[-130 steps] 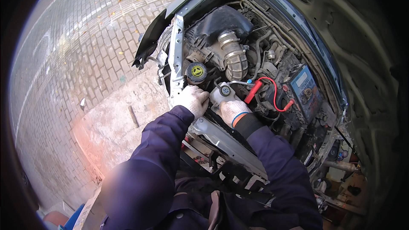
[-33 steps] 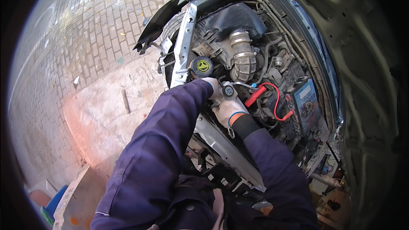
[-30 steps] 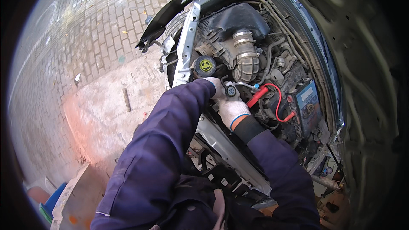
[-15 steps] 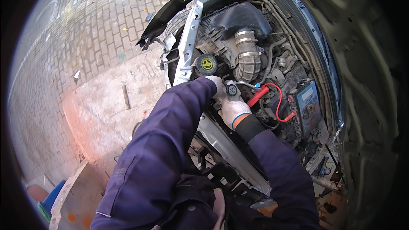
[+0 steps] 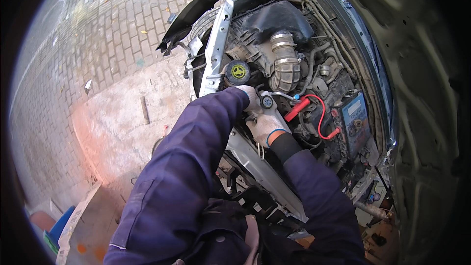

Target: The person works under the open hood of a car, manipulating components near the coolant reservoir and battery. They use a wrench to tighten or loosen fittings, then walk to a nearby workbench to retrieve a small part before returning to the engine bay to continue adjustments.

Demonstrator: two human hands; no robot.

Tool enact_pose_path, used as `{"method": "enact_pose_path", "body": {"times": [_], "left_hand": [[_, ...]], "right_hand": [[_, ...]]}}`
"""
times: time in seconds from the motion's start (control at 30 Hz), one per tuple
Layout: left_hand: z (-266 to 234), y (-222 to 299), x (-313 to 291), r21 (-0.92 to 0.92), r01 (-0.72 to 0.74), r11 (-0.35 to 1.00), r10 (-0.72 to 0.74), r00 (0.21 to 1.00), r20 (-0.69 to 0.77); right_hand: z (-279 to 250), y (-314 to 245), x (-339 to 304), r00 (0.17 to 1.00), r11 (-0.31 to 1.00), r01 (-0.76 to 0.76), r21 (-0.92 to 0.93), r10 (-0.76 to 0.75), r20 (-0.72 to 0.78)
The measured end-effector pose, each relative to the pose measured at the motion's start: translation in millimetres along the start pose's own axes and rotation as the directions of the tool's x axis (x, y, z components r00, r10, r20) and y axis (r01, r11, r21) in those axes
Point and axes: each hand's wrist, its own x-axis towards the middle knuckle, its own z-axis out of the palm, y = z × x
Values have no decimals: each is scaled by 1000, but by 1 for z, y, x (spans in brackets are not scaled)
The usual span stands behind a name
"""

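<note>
Both my hands wear white knit gloves and work close together at the front of an open engine bay. My left hand is bent down beside a grey fitting with a round black cap; its fingertips are hidden. Just below that cap, my right hand has its fingers curled in; what they hold is hidden. A thin pale loop hangs under the right hand. Beside the right hand lies a red handle-like piece, with a red wire running toward the battery.
A black cap with a yellow-green emblem stands beyond my left hand. Behind are a ribbed intake hose and a black cover. A silver crossmember runs below my hands. The raised hood flanks the right.
My right hand has shifted slightly down and left, its fingers showing more. The thin pale loop now shows beneath it. My left hand has barely moved.
</note>
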Motion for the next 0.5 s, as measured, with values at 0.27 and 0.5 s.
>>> {"method": "enact_pose_path", "body": {"times": [0.27,0.5], "left_hand": [[5,-1,9,59,-2,998,5,999,-48],[-2,3,-8,2,6,1000,-6,999,-42]], "right_hand": [[4,16,-5,937,890,224,-397,-309,-164],[8,-3,-13,992,996,8,92,4,-126]]}}
